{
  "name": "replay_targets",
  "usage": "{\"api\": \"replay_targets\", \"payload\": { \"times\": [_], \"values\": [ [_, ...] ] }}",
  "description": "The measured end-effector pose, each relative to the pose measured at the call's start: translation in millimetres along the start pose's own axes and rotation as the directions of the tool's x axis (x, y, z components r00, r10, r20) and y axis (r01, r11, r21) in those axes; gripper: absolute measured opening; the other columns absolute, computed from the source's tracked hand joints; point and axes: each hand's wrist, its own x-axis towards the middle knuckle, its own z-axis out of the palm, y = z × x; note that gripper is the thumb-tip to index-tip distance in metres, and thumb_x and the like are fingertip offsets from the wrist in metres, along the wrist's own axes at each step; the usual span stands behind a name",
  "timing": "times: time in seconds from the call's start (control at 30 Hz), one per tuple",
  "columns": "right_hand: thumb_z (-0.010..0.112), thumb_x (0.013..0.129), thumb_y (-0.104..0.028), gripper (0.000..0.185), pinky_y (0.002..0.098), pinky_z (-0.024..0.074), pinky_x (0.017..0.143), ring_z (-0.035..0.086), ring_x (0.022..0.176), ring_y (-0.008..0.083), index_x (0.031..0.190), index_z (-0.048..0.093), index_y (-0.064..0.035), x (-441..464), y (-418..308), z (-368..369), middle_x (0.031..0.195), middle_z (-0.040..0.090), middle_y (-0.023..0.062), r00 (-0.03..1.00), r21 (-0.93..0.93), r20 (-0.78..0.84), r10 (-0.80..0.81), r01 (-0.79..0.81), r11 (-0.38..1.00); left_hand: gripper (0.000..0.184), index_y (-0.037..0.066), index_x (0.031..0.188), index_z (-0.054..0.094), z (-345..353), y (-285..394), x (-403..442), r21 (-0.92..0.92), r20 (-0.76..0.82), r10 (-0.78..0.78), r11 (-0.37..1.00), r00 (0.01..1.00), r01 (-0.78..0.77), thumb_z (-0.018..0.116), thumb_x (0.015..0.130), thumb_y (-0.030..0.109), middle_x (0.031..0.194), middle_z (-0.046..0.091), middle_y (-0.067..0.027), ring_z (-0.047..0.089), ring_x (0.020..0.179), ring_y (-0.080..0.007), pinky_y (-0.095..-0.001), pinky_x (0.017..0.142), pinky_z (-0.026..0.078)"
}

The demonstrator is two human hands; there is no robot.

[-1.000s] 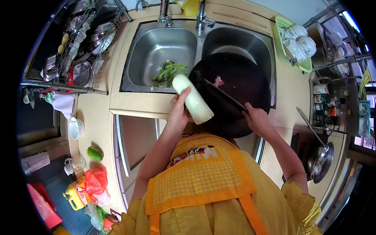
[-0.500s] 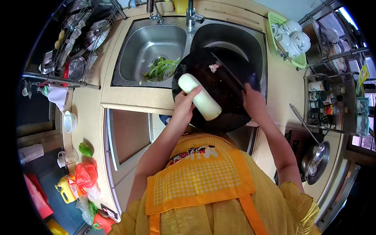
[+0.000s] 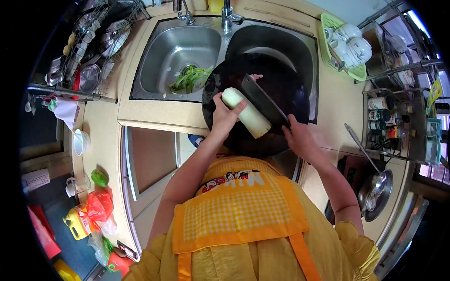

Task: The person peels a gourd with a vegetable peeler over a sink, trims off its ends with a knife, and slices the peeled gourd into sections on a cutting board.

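Gripping pale gourd (image 3: 247,113): left hand (image 3: 226,115); long axis slanting rightward toward apron (image 3: 241,210); right hand (image 3: 301,139) grasping knife (image 3: 263,98).

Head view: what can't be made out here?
Handle of the knife: head view, inside the right hand.
Underside of the vegetable: head view, facing away.
Labels on the jars: head view, too small to read.
Contents of the red bag: head view, hidden by its plastic.

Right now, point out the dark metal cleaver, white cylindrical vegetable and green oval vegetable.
Dark metal cleaver (image 3: 262,99), head view: blade.
White cylindrical vegetable (image 3: 246,112), head view: mid-length.
Green oval vegetable (image 3: 99,177), head view: middle.
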Motion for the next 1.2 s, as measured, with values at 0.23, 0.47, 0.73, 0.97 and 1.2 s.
{"api": "replay_targets", "payload": {
  "times": [0.23, 0.47, 0.73, 0.97, 1.2],
  "values": [
    [0.045, 0.091, -0.009, 0.016, 0.0543, 0.0418, 0.066, 0.055, 0.077, 0.0478, 0.095, 0.034, 0.0012, 1.0, -19.8, -16.1, 0.073, 0.056, 0.0303, 0.998, -0.030, 0.060, -0.010, 0.012, 0.999, 0.069, 0.003, 0.132, 0.024, -13.1, 14.6, -7.4, 0.180, 0.136, -0.087, 0.982, 0.987, 0.062, 0.060, 0.086, 0.040, 0.077, 0.062, -0.0137, 0.060, 0.053, -0.0198, -0.0302, 0.053, 0.050],
    [0.043, 0.093, -0.011, 0.016, 0.0551, 0.0413, 0.061, 0.056, 0.070, 0.0479, 0.096, 0.032, -0.0001, -6.7, -47.6, -23.9, 0.068, 0.055, 0.0292, 0.997, -0.147, 0.070, -0.034, 0.044, 0.988, 0.063, 0.006, 0.129, 0.025, -10.0, 9.1, -11.2, 0.066, 0.071, 0.023, 0.997, 0.997, -0.028, 0.062, 0.086, 0.036, 0.069, 0.058, -0.0097, 0.054, 0.049, -0.0173, -0.0298, 0.047, 0.044],
    [0.046, 0.092, -0.012, 0.018, 0.0548, 0.0408, 0.057, 0.055, 0.064, 0.0482, 0.099, 0.034, 0.0001, -12.9, -30.4, -28.2, 0.064, 0.055, 0.0293, 0.999, -0.161, 0.034, -0.013, 0.018, 0.987, 0.058, 0.010, 0.128, 0.031, -9.6, 10.3, -6.3, 0.101, 0.052, 0.033, 0.994, 0.998, -0.038, 0.064, 0.085, 0.031, 0.080, 0.057, -0.0113, 0.058, 0.074, -0.0219, -0.0337, 0.061, 0.048],
    [0.048, 0.091, -0.010, 0.014, 0.0538, 0.0399, 0.059, 0.054, 0.070, 0.0495, 0.096, 0.038, -0.0020, -24.4, -15.5, -25.8, 0.070, 0.055, 0.0291, 0.993, -0.030, -0.117, 0.033, -0.037, 0.999, 0.050, 0.011, 0.119, 0.054, -21.9, 32.4, 1.9, 0.504, 0.687, 0.551, 0.110, 0.475, -0.857, 0.063, 0.070, 0.008, 0.125, 0.049, -0.0074, 0.044, 0.117, -0.0261, -0.0525, 0.103, 0.023],
    [0.050, 0.090, -0.009, 0.013, 0.0510, 0.0416, 0.060, 0.055, 0.072, 0.0481, 0.097, 0.042, -0.0020, -35.4, -2.0, -21.6, 0.072, 0.055, 0.0274, 0.971, 0.025, -0.230, 0.059, -0.055, 0.998, 0.062, 0.010, 0.115, 0.053, -2.9, 54.5, 15.8, 0.331, 0.944, 0.071, -0.202, 0.324, -0.922, 0.074, 0.057, 0.011, 0.118, 0.052, -0.0062, 0.043, 0.120, -0.0207, -0.0484, 0.103, 0.027]
  ]
}}
